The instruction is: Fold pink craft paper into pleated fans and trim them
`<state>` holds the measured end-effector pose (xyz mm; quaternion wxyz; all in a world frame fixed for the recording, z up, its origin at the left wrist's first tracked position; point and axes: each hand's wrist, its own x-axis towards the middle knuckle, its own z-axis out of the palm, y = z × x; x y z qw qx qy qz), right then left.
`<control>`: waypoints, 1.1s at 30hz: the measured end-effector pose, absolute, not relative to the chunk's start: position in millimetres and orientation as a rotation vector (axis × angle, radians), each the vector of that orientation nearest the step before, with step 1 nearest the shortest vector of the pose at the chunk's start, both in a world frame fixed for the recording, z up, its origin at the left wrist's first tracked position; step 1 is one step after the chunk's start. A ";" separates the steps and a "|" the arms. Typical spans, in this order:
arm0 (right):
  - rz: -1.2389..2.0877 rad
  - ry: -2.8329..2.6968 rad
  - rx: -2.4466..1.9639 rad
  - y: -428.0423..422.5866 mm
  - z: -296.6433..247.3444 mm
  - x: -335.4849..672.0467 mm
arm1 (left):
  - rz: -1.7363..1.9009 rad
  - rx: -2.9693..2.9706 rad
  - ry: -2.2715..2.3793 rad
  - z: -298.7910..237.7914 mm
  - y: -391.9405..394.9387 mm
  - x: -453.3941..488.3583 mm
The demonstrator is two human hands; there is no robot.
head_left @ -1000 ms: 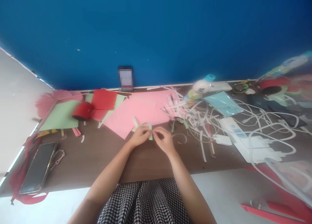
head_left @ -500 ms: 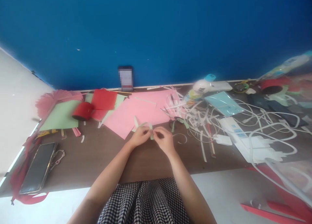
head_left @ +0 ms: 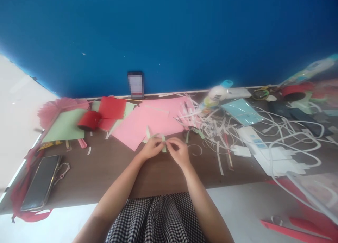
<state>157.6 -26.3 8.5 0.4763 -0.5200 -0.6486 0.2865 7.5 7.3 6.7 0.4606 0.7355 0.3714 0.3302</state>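
A thin pale green paper strip (head_left: 164,148) hangs between my two hands over the front of the desk. My left hand (head_left: 152,148) pinches it, thumb against forefinger. Fingertip to fingertip with it, my right hand (head_left: 179,151) is closed in a pinch at the same strip; the exact grip is too small to make out. Just behind my left hand stands another bit of pale green strip (head_left: 148,131). Pink paper sheets (head_left: 132,130) lie flat beyond my hands. Dark-handled scissors (head_left: 194,129) rest to the right, partly under paper scraps.
Curled white paper scraps (head_left: 213,128) and white cables (head_left: 293,130) with a power strip (head_left: 253,144) spread over the right side. At left are a phone (head_left: 42,181), a red tape roll (head_left: 89,120) and green paper (head_left: 64,126). A blue wall (head_left: 169,38) rises behind.
My right hand has shifted very slightly, its fingertips still at the strip. My left hand and the things on the desk look the same.
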 end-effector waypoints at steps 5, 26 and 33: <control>0.704 -1.589 -1.253 -26.3 8.7 156.8 | 0.816 1.815 0.904 8.2 6.6 8.0; 0.098 -1.460 -1.641 -20.3 31.5 212.2 | 0.749 1.879 0.884 10.8 0.8 10.3; 0.982 -1.497 -1.442 -30.7 19.2 169.4 | 0.507 2.130 0.804 18.4 -16.7 21.3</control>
